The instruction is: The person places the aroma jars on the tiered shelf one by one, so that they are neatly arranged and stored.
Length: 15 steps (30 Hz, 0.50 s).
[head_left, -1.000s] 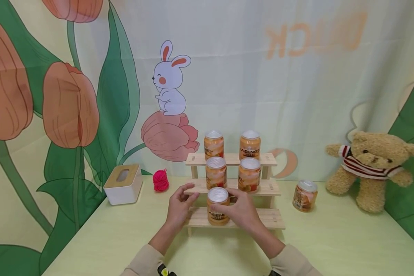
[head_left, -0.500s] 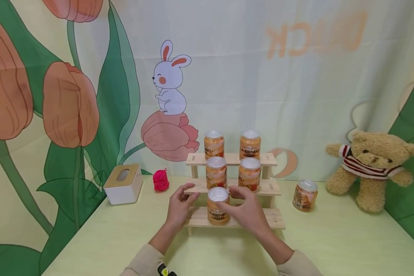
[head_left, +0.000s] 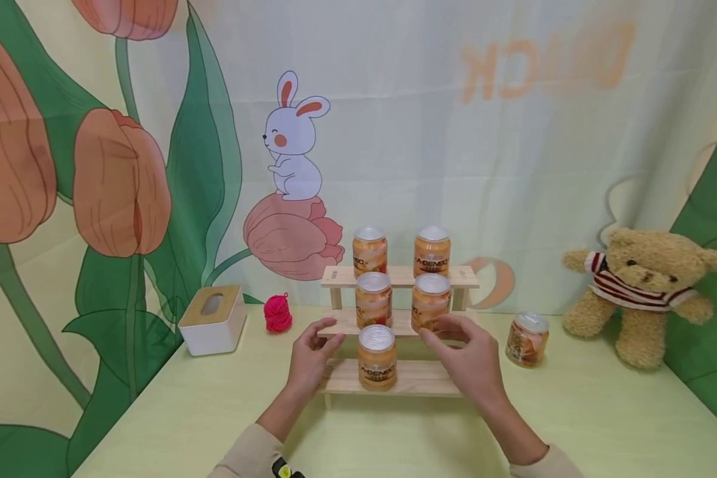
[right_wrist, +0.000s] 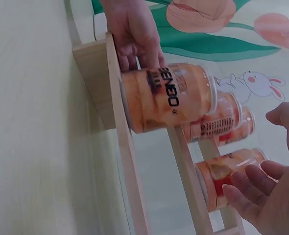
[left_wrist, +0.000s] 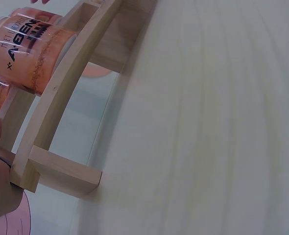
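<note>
A three-tier wooden display stand holds several clear plastic cans with silver lids and orange contents. One can stands upright on the bottom step, left of its middle. My left hand grips the stand's left end, fingers at the middle step and thumb in front; the left wrist view shows only part of this hand. My right hand is apart from the bottom can, fingers loosely bent and holding nothing. Its fingertips overlap the right can of the middle step in the head view.
Another can stands on the table right of the stand, beside a teddy bear in a striped shirt. At the left are a white tissue box with a wooden lid and a pink yarn ball. A printed curtain hangs behind.
My right hand has let go of the bottom-step can and moved right, away from it. The can stays where it stood. My left hand has kept its place.
</note>
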Tool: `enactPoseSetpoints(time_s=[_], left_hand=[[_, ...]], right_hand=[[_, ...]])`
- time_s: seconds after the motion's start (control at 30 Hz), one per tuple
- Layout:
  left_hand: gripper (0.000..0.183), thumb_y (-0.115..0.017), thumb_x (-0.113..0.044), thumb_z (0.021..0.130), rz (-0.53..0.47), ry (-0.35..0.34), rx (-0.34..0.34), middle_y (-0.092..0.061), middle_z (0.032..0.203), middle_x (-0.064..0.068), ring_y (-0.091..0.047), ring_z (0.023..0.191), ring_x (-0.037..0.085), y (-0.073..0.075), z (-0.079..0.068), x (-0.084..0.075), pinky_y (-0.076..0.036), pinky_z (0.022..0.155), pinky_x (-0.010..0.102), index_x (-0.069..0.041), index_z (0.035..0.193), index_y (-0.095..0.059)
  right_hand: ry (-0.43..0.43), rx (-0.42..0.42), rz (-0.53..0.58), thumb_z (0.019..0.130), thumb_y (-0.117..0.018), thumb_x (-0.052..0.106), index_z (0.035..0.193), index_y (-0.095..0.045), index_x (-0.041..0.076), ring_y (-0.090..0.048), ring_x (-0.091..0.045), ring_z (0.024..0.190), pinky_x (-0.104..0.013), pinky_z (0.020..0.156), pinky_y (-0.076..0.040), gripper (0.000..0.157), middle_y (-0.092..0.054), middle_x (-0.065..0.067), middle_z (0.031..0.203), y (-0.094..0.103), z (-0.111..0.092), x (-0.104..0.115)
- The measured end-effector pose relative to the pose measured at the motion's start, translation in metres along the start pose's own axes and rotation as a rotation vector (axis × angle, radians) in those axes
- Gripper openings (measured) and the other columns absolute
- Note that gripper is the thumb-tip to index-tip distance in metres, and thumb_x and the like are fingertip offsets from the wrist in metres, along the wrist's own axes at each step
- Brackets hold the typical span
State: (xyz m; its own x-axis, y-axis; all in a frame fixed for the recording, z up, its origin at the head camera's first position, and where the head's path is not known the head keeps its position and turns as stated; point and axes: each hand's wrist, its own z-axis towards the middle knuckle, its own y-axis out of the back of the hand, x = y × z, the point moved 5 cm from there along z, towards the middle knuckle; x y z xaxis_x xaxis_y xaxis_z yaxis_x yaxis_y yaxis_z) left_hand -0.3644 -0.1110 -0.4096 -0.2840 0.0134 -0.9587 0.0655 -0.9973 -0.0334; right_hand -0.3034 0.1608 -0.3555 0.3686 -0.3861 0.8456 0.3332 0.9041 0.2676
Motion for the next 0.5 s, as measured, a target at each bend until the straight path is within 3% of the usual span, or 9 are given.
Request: enactPoseSetpoints(time_s=[0.3,0.5], left_hand=[[0.035,-0.07,-0.003,0.093,-0.002,-0.003,0.006,-0.069,0.093,0.013,-0.06,0.084,0.017,0.0,0.0,0.001,-0.05,0.071,0.026,0.005,0.125,-0.061],[0.035,-0.072,-0.004,0.092,-0.014,0.007,-0.002,-0.07,0.095,0.013,-0.06,0.084,0.016,0.003,0.011,0.022,-0.049,0.07,0.026,0.0,0.126,-0.063]], right_hand=[[0.006,-0.145,-0.046,0.088,-0.079,0.032,0.109,-0.072,0.002,-0.068,-0.018,0.089,-0.019,0.066,-0.052,0.037,-0.073,-0.009,0.101,0.027,0.009,-0.007],[-0.014,-0.24,-0.09,0.085,-0.081,0.029,0.113,-0.071,0.003,-0.069,-0.02,0.09,-0.012,0.066,-0.047,0.04,-0.072,-0.013,0.104,0.046,0.017,-0.021]])
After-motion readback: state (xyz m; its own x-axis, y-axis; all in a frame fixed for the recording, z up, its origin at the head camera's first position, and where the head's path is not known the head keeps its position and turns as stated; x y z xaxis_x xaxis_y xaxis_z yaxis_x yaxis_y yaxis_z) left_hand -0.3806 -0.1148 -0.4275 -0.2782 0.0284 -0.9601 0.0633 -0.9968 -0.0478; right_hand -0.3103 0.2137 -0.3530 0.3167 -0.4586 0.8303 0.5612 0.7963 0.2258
